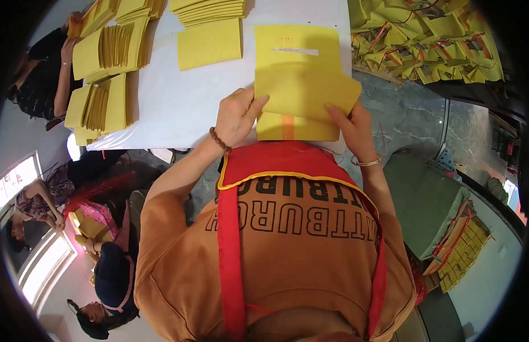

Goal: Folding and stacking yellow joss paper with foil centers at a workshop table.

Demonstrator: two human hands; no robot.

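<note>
We are holding a yellow sheet (307, 94) between our left grip (238, 117) and right grip (355, 128), both closed on its sides, over more yellow paper (315, 130) on the counter (184, 108).

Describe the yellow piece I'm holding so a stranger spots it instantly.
Find the white table. On its near side, your left hand and right hand hold the yellow piece. Unlike the yellow stacks leftward, it sits skewed, its right corner jutting past the layer beneath.
</note>
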